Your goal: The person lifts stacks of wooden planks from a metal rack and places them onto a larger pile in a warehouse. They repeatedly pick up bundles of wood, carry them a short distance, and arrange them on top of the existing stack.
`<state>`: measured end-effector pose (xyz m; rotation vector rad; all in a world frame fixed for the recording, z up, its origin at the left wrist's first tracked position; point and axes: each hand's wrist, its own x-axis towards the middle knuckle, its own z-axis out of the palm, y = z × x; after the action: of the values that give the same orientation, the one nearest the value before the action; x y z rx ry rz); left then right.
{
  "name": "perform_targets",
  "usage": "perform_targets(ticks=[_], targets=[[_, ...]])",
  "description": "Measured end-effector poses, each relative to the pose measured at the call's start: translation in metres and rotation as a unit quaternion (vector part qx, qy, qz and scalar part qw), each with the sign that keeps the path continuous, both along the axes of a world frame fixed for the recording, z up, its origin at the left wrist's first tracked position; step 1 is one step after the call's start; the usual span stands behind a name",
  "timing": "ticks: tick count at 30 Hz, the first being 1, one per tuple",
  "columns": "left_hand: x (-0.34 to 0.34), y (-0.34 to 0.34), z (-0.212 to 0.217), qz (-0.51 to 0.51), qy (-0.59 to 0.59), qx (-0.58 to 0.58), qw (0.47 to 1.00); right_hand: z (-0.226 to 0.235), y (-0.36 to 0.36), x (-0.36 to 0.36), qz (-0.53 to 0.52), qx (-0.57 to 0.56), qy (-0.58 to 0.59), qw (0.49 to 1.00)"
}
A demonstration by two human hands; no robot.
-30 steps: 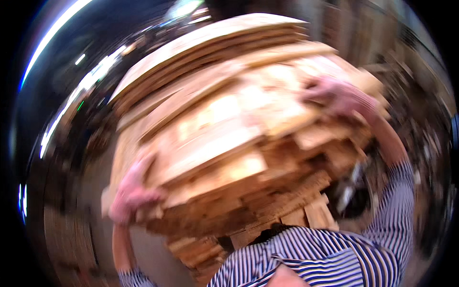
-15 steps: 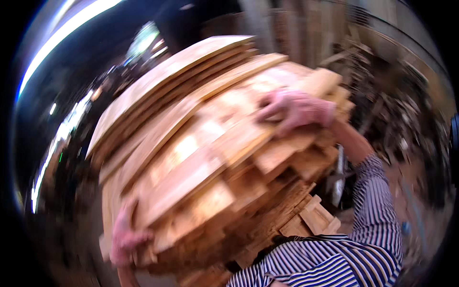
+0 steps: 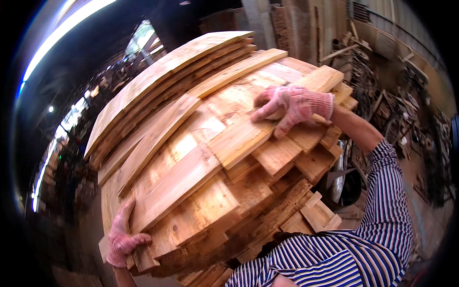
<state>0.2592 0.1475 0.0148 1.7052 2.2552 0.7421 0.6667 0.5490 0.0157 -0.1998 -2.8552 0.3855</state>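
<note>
Both of my hands wear pinkish, knitted gloves. At the lower left, my left hand [image 3: 125, 240] grips the near-left end of a wooden board [image 3: 177, 184], thumb along one side and fingers on the other. My right hand [image 3: 294, 107] is closed over the right end of another wooden board [image 3: 241, 138], its fingers curled at the edge. These two boards lie end to end, touching at a seam, on top of a large stack of sawn boards [image 3: 205, 205]. The undersides of my fingers are hidden.
Longer planks [image 3: 167, 71] are piled higher at the stack's far side, with a loose narrow plank [image 3: 160, 143] before them. More short wooden pieces [image 3: 315, 213] sit low near my body. Scrap debris [image 3: 387, 115] heaps at the right, near a dark round container [image 3: 349, 186].
The view has steadied and shifted slightly. Both hands remain at the ends of the two boards, with little visible movement against the stack.
</note>
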Motion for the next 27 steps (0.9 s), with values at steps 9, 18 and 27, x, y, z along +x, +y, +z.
perform_targets(ticks=[9, 18, 27], targets=[[-0.015, -0.008, 0.006, -0.006, 0.038, -0.066, 0.997, 0.029, 0.012, -0.069, 0.100, -0.033, -0.127, 0.986], [-0.015, -0.006, 0.008, -0.015, 0.089, -0.052, 0.995, 0.018, -0.021, -0.314, 0.101, 0.274, -0.038, 0.956], [-0.015, -0.008, 0.003, 0.009, 0.056, -0.051, 0.997, 0.022, -0.050, -0.295, 0.097, 0.202, -0.024, 0.974]])
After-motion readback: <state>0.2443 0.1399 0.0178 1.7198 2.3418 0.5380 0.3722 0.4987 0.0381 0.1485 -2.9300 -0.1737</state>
